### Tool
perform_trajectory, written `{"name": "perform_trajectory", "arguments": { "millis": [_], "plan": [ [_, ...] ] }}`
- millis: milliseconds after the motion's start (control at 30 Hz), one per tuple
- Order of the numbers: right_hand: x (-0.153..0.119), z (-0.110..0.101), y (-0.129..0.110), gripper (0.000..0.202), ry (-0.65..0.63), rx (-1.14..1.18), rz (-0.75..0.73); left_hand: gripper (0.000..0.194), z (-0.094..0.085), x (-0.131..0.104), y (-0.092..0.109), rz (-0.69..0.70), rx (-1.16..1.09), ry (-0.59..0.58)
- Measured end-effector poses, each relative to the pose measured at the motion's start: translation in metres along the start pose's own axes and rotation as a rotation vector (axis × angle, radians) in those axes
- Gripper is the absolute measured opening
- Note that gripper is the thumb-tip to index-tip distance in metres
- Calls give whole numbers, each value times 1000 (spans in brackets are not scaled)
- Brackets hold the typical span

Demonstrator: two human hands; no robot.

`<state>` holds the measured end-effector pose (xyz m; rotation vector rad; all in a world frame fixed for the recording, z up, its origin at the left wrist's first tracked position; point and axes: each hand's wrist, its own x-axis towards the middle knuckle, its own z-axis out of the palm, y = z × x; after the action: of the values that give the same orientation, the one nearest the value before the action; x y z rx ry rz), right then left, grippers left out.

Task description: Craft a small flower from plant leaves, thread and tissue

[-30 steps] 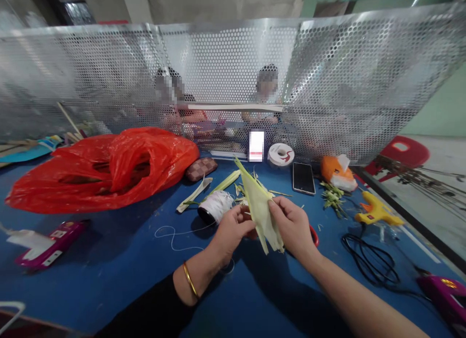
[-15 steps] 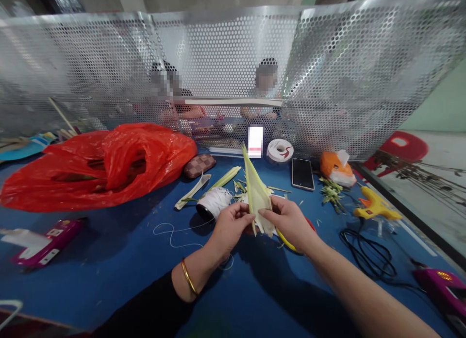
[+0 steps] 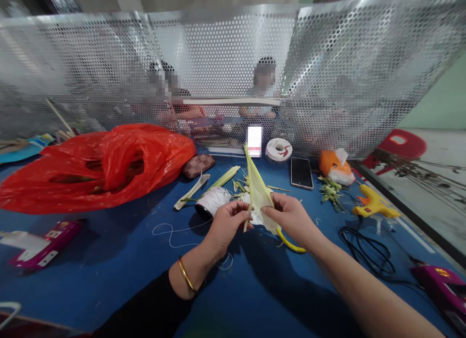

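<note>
The leaf (image 3: 261, 192) is between both hands, tip at twelve o'clock; left hand (image 3: 227, 224) pinches a strip (image 3: 251, 196), right hand (image 3: 291, 215) the broad part; parted below, seemingly joined above; at ten o'clock, another leaf (image 3: 226, 177) looks unsplit.

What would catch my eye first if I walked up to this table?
Probably the big, shiny red plastic bag spread over the left side of the blue table. Next, in the middle, the pale green leaf-like piece, pinched by the left hand and right hand. Then perhaps the bright yellow glue gun near the table's right edge.
</note>
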<state>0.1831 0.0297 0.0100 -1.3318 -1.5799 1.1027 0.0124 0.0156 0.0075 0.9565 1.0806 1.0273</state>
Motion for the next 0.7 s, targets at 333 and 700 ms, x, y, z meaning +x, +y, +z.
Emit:
{"name": "perform_trajectory", "arguments": {
  "millis": [333,700],
  "plan": [
    [-10,17,4,9,9,-284,-110,18,-1,5,-12,137,214,87],
    [-8,12,2,11,102,-317,-127,12,0,1,-9,119,266,-26]
  ]
}}
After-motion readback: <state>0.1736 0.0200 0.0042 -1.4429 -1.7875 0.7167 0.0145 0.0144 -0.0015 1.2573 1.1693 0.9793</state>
